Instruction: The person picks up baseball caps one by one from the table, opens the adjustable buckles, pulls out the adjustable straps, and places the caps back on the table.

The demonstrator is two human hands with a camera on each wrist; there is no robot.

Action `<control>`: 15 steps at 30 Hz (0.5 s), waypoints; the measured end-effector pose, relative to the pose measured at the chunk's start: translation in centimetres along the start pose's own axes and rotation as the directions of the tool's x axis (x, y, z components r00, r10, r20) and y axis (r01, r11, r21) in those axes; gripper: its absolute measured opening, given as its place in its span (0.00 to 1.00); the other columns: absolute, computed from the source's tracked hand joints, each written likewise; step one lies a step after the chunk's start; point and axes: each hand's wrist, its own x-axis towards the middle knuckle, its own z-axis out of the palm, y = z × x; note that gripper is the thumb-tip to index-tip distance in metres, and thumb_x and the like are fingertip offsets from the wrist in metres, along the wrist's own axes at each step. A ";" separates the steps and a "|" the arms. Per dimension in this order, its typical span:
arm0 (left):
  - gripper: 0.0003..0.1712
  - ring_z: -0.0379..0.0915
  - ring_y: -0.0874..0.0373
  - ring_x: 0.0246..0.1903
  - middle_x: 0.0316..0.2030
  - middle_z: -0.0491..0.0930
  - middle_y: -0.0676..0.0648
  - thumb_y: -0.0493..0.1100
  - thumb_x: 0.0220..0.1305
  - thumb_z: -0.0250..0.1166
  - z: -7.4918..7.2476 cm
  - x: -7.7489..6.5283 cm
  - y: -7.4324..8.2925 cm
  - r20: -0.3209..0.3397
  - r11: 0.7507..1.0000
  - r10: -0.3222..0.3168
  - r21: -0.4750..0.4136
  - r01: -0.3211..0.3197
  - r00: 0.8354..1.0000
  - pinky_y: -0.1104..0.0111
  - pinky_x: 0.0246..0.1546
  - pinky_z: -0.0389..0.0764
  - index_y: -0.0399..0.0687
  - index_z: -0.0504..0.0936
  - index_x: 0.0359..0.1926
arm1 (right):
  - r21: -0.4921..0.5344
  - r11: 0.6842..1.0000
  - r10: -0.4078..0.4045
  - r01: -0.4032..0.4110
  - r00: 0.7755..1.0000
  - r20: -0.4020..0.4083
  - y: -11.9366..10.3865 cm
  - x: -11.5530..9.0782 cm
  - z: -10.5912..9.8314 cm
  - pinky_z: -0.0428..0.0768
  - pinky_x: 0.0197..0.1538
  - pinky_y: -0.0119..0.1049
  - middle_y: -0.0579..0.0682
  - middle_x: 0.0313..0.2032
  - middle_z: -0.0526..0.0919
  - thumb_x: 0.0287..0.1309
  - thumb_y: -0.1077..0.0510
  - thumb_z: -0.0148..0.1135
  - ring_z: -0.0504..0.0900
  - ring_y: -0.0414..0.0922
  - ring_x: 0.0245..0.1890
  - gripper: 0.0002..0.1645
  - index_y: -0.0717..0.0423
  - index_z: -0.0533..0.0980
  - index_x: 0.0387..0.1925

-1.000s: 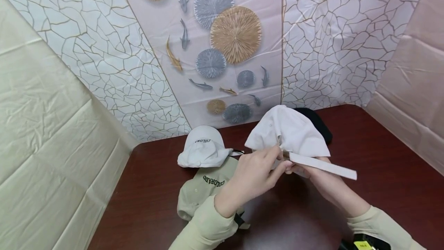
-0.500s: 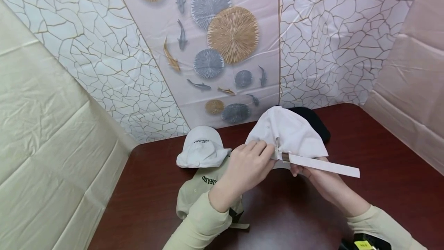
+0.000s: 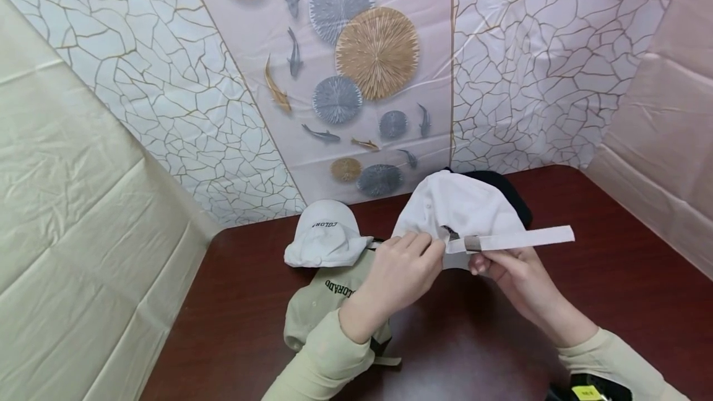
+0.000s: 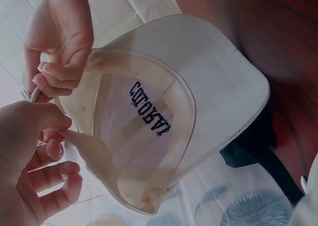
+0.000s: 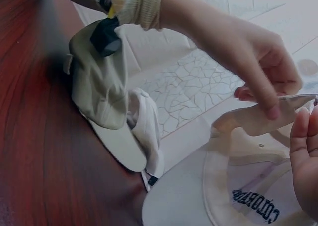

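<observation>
A white baseball cap (image 3: 462,203) is held up above the table, its back with a strap opening turned toward me in the head view. My left hand (image 3: 409,268) pinches the cap's rear edge left of the opening. My right hand (image 3: 515,268) holds the strap close by the metal buckle (image 3: 472,243), fingers bent beneath it. The long free end of the white strap (image 3: 535,238) sticks out to the right. In the left wrist view, the cap's inside (image 4: 134,121) shows with dark lettering, its brim (image 4: 218,72) pointing away from both hands.
Another white cap (image 3: 325,234) lies at the table's back left, partly over a beige cap (image 3: 320,302) marked COLORADO. Behind the held cap is a black cap (image 3: 504,194). Patterned fabric (image 3: 379,79) hangs behind the dark red table (image 3: 223,327).
My left hand has shifted left from the buckle to the cap's rear edge. The strap's free end has swung from sloping downward to slightly upward, and my right hand has turned with it.
</observation>
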 end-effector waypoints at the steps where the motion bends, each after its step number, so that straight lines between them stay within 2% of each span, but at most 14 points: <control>1: 0.07 0.72 0.61 0.24 0.24 0.72 0.56 0.40 0.64 0.56 0.1 0.0 0.0 -0.001 1.000 -0.005 0.001 0.005 1.000 0.73 0.21 0.70 0.50 0.79 0.29 | 0.007 1.000 -0.004 0.004 1.000 -0.003 -0.1 0.0 0.0 0.79 0.40 0.30 0.46 0.29 0.81 0.73 0.75 0.36 0.81 0.39 0.31 0.24 0.55 0.78 0.38; 6: 0.07 0.72 0.61 0.24 0.24 0.74 0.56 0.41 0.64 0.57 0.2 -0.1 -0.1 0.002 1.000 -0.026 -0.002 0.026 1.000 0.72 0.21 0.71 0.51 0.81 0.32 | -0.005 1.000 0.001 -0.001 1.000 0.007 -0.4 0.0 -0.1 0.80 0.41 0.31 0.46 0.30 0.81 0.73 0.75 0.36 0.81 0.40 0.31 0.24 0.55 0.78 0.39; 10: 0.07 0.74 0.61 0.26 0.26 0.76 0.57 0.46 0.66 0.61 0.0 0.2 0.0 -0.001 0.999 -0.035 -0.020 0.035 0.999 0.72 0.23 0.72 0.51 0.80 0.32 | -0.038 0.999 0.007 -0.007 1.000 0.008 -0.2 0.0 0.0 0.80 0.40 0.30 0.45 0.31 0.82 0.73 0.75 0.37 0.82 0.38 0.32 0.25 0.55 0.80 0.40; 15: 0.08 0.73 0.62 0.27 0.27 0.77 0.57 0.46 0.67 0.60 -0.8 1.0 0.2 -0.038 1.000 -0.005 -0.018 0.004 0.999 0.72 0.24 0.72 0.51 0.78 0.30 | -0.044 0.999 0.016 -0.014 0.999 0.037 0.0 -0.1 0.2 0.79 0.40 0.30 0.45 0.33 0.82 0.74 0.74 0.39 0.81 0.38 0.34 0.23 0.55 0.80 0.45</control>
